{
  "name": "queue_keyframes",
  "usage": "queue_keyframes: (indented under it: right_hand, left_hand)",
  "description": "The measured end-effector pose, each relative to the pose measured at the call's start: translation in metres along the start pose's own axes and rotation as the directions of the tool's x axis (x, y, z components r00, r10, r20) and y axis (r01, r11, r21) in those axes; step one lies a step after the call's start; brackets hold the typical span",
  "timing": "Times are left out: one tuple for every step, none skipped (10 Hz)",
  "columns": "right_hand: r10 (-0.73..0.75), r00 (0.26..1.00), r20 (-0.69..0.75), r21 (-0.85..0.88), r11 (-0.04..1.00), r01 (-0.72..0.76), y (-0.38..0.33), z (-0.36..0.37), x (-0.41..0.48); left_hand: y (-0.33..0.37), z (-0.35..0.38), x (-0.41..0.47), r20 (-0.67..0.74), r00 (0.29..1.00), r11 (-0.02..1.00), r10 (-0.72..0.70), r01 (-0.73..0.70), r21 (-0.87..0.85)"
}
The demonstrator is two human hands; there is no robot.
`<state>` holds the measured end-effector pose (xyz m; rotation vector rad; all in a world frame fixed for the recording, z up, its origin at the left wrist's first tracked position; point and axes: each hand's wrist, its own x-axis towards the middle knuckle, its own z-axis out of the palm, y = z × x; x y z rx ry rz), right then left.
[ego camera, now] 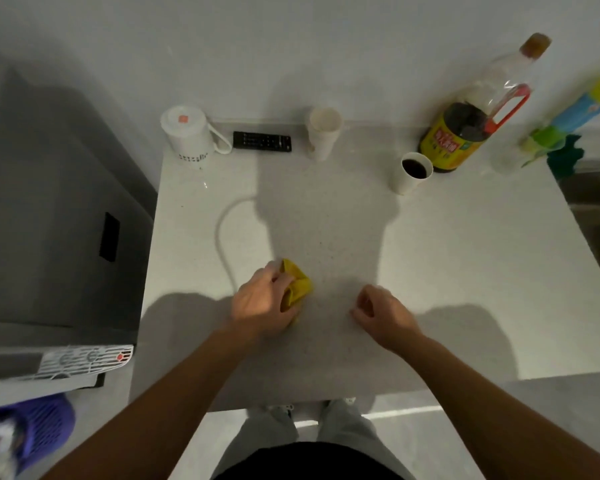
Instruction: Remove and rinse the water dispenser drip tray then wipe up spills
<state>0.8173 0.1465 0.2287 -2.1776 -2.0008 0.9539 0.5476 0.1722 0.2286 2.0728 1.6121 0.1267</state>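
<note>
A crumpled yellow cloth (pixel 299 284) lies on the white countertop (pixel 465 271) near its front edge. My left hand (pixel 262 303) grips the cloth, with its fingers curled over the cloth's left side. My right hand (pixel 381 311) rests on the counter a short way to the right, fingers loosely curled and holding nothing. The grey water dispenser (pixel 49 216) stands to the left of the counter. Its white slotted drip tray (pixel 85 361) sits at the dispenser's front.
At the back of the counter stand a white lidded kettle (pixel 187 136), a black remote (pixel 261 141), an empty paper cup (pixel 323 133), a cup of dark liquid (pixel 413 172), a soy sauce bottle (pixel 471 116) and a spray bottle (pixel 561 123). A purple basket (pixel 39 427) sits lower left.
</note>
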Motion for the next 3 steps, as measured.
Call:
queue_keyframes:
  right_hand:
    - [0.032, 0.999, 0.015, -0.040, 0.999, -0.031, 0.002, 0.003, 0.006]
    - [0.064, 0.995, 0.080, -0.063, 0.996, -0.059, -0.004, -0.001, 0.009]
    - [0.001, 0.984, 0.178, 0.094, 0.995, -0.019, -0.012, -0.028, 0.011]
  left_hand:
    - [0.008, 0.009, -0.005, -0.092, 0.996, 0.998, 0.023, -0.017, 0.066]
    - [0.021, -0.007, 0.000, -0.023, 0.999, 0.994, -0.032, 0.035, 0.108]
    - [0.025, -0.020, -0.001, 0.036, 0.999, 0.977, -0.034, 0.026, 0.210]
